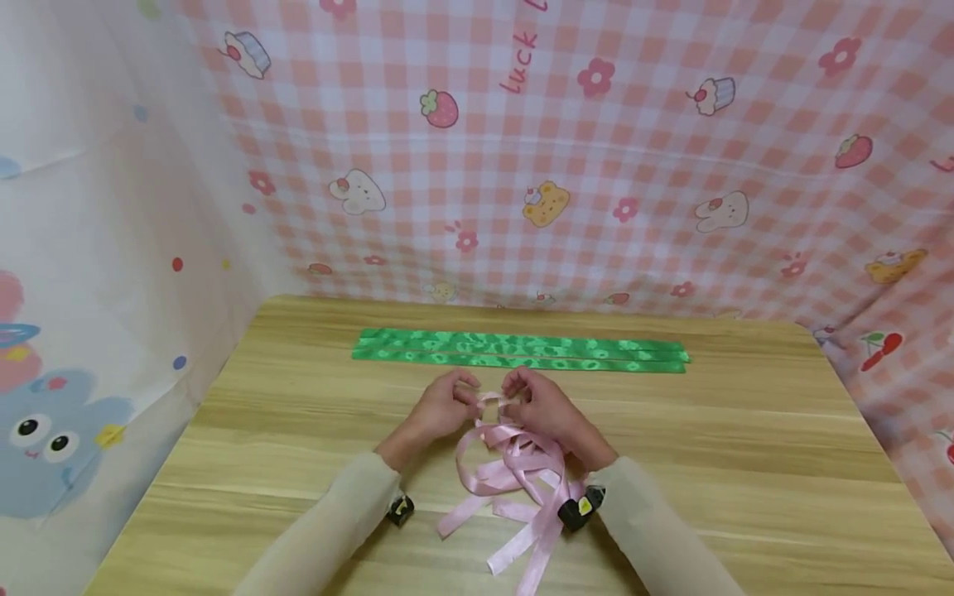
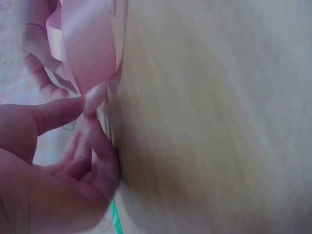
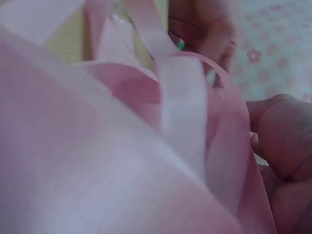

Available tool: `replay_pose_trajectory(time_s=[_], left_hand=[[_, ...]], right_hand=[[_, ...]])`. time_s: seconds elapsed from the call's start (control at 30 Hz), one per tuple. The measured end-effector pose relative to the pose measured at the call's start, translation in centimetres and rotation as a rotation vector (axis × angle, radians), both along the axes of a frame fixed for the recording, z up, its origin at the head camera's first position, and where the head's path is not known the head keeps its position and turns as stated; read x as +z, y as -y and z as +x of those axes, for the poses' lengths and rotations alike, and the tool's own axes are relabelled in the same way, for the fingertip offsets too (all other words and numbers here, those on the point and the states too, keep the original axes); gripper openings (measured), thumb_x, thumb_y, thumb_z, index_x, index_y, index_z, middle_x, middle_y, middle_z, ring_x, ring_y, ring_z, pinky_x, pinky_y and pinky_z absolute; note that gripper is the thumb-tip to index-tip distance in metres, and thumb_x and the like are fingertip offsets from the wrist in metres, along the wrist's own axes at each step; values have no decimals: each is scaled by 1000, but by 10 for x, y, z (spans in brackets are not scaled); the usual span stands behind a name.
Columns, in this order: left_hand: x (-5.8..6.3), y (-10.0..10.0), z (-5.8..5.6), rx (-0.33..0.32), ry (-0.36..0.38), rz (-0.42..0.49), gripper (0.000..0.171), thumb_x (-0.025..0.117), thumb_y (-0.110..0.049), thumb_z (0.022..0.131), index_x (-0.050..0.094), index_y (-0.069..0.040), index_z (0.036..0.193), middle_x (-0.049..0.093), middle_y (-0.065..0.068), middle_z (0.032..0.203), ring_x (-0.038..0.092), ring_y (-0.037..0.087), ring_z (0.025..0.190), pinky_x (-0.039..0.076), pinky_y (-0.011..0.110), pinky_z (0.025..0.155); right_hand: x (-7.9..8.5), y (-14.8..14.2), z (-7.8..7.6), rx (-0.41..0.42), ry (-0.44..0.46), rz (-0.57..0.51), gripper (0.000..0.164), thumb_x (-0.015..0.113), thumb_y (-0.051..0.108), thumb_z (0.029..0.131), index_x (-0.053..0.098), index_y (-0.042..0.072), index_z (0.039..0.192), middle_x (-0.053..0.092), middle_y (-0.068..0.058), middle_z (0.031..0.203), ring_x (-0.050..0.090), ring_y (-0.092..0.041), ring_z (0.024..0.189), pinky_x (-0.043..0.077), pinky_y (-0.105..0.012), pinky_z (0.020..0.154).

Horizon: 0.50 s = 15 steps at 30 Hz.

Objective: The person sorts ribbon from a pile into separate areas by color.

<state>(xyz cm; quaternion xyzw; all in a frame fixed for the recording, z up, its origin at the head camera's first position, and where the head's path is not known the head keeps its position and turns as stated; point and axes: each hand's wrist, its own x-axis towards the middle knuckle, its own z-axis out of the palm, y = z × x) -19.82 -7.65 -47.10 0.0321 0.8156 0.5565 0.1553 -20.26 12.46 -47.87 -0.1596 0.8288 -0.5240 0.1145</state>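
Pink satin ribbon (image 1: 551, 451) lies in loose loops on the table between both forearms, its cut tails trailing toward the near edge. My left hand (image 1: 447, 406) pinches a narrow part of it between thumb and forefinger, seen closely in the left wrist view, where the ribbon (image 2: 90, 44) rises above the fingertips. Opposite, my right hand (image 1: 550, 410) holds the same ribbon a short way off, with a small loop stretched between the hands. In the right wrist view, ribbon (image 3: 183, 107) covers most of the right hand's (image 3: 287, 146) fingertips.
Green patterned ribbon strips (image 1: 522, 351) lie side by side across the table (image 1: 246, 430), just beyond the hands. A pink checked cloth (image 1: 484, 165) hangs behind the table. Black wrist cameras (image 1: 401, 510) sit at both cuffs, the right one beside the ribbon pile.
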Motion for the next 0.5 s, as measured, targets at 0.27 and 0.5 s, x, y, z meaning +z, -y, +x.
replay_pose_trajectory(time_s=[0.27, 0.5], left_hand=[[14, -2, 10, -104, 64, 240, 39, 58, 7, 87, 55, -2, 124, 67, 14, 100, 66, 20, 85, 56, 39, 83], [52, 7, 23, -293, 56, 334, 43, 59, -5, 91, 51, -7, 134, 65, 20, 115, 63, 29, 106, 50, 37, 92]], right_hand=[[6, -2, 9, 52, 6, -27, 27, 54, -9, 89, 57, 2, 113, 65, -13, 90, 55, -16, 73, 45, -25, 62], [35, -8, 21, 126, 116, -159, 26, 58, 4, 97, 56, 7, 122, 60, -18, 93, 51, -18, 74, 42, -23, 59]])
